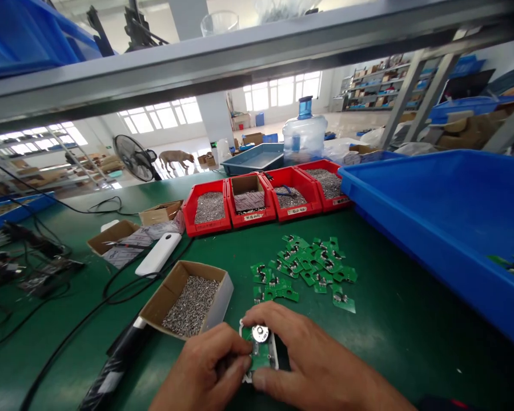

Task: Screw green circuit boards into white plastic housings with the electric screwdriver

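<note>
Low in the middle of the view, my right hand (304, 354) grips a small white-edged housing with a green circuit board (261, 361) in it. A round silver metal part (260, 334) sits at the board's far end. My left hand (214, 362) meets the housing's left side, thumb and forefinger pinched together over the board; whatever is between them is hidden. Close by on the left stands a cardboard box of small screws (192, 305). Beyond my hands lies a loose spread of green circuit boards (308, 264) on the green tabletop (317, 337).
Red bins (208, 228) of small metal parts line the back. A large blue tub (415, 228) borders the right. To the left lie a white case (158, 254), an open carton (111, 237), black cable (105, 294) and a black-wrapped rod (117, 365). A shelf beam (188, 60) crosses overhead.
</note>
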`<state>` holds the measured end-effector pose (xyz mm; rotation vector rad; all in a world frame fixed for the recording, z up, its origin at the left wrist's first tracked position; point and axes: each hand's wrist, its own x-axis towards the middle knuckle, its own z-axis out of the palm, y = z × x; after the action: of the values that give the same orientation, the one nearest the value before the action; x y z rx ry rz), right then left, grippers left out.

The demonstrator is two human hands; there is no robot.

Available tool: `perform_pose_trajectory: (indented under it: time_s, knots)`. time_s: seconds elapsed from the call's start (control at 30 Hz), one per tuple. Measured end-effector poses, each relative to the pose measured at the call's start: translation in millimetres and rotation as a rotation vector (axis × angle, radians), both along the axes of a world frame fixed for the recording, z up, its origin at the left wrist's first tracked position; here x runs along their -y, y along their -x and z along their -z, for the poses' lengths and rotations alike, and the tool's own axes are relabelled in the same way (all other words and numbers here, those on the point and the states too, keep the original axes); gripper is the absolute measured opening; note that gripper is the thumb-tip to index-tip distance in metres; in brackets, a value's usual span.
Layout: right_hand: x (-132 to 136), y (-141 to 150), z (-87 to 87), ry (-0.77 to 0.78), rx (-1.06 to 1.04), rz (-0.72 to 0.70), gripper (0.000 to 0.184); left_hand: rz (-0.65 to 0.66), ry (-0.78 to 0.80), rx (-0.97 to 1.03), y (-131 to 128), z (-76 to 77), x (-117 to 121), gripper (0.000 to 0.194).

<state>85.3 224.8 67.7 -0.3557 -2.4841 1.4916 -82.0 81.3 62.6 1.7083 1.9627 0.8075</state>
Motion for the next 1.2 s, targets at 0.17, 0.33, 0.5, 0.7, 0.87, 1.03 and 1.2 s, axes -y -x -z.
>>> perform_pose_trajectory:
  time_s: [0.17,0.33,0.5,0.7,0.87,1.03,1.2]
  knots:
    - [2,5,3.4,0.049,0.051,0.067,0.04,-0.038,0.058,0.041,-5,-5.2,-1,0.013]
    - [3,7,5.9,0.06,0.074,0.077,0.038,-0.085,0.127,0.121,-9,-13.9,-4,0.012]
    - [5,7,5.0,0.077,0.081,0.089,0.029,-0.033,0.184,0.218,-2,-18.7,1,0.016]
    - [4,6,5.9,0.07,0.084,0.086,0.038,-0.077,0.014,0.197,15,-27.8,14,0.025]
    - [3,5,7.2,0.075,0.13,0.077,0.04,-0.393,0.015,-0.062,47,-40.3,-2,0.03]
    - [3,5,3.7,0.046,0.165,0.086,0.04,-0.365,0.319,-0.394,90,-29.2,-35,0.031]
    - [2,5,1.6,0.029,0.173,0.059,0.039,-0.256,0.473,-0.471,106,-4.9,-50,0.026]
